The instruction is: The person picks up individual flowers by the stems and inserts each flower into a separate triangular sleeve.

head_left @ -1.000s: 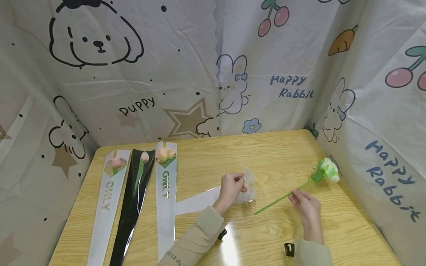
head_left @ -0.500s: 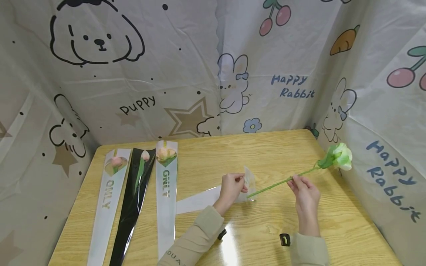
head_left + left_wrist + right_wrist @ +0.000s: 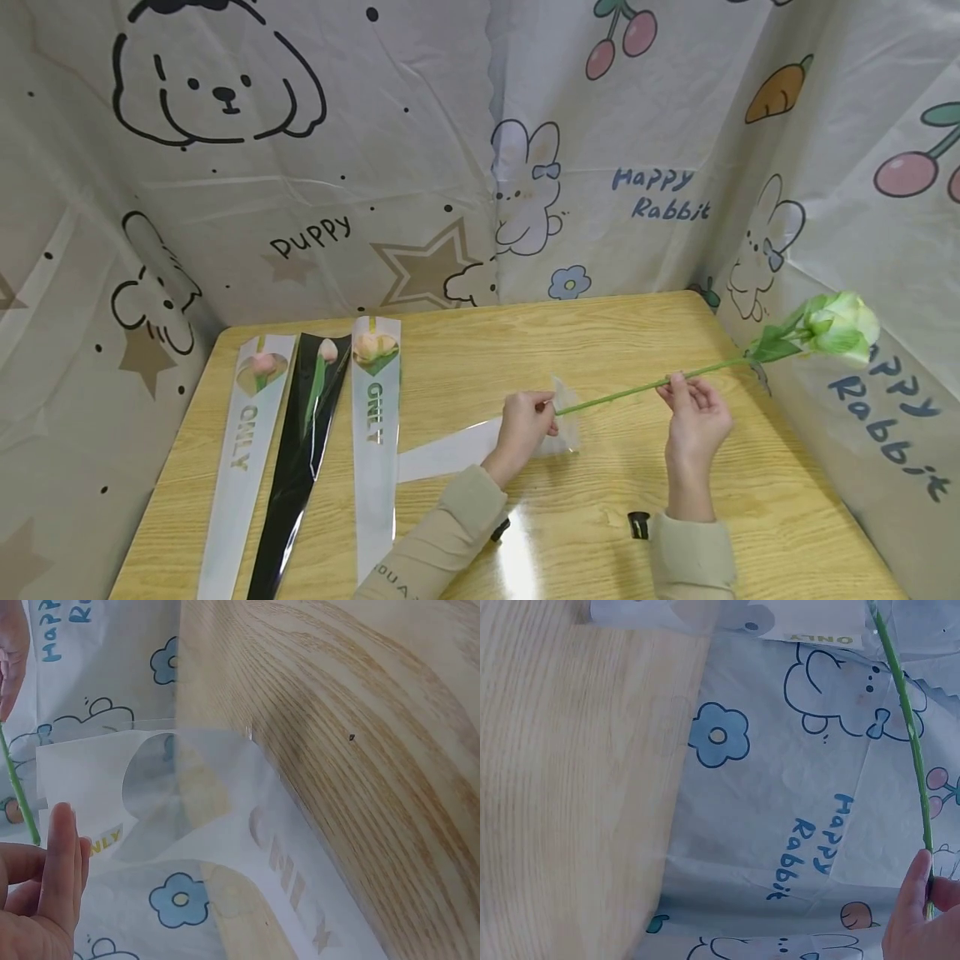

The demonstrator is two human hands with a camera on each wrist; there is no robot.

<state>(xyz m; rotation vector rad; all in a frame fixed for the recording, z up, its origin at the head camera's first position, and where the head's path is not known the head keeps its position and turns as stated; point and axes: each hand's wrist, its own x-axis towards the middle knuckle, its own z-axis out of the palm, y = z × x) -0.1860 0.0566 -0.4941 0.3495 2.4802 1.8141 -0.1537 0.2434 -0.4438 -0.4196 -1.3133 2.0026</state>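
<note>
My left hand (image 3: 525,425) pinches the open end of a white and clear flower sleeve (image 3: 450,450) lying across the table. In the left wrist view, the sleeve (image 3: 289,877) spreads out with a clear heart-shaped window and "ONLY" lettering. My right hand (image 3: 696,425) pinches the green stem of a pale green-white rose (image 3: 840,325) partway along. The bloom points up to the right, and the stem's lower end sits right at the sleeve's mouth beside the left fingertips. In the right wrist view, the stem (image 3: 907,727) runs up to the sleeve's edge.
Three filled flower sleeves lie side by side at the left: a white one (image 3: 232,467), a black one (image 3: 288,475) and another white one (image 3: 373,483). Printed cloth (image 3: 420,167) stands around the wooden table (image 3: 600,333). A small black device (image 3: 639,525) sits by the right cuff.
My right hand has moved up a little with the rose, raising its bloom to the right. The stem's end has come up to the sleeve's mouth. My left hand has barely moved.
</note>
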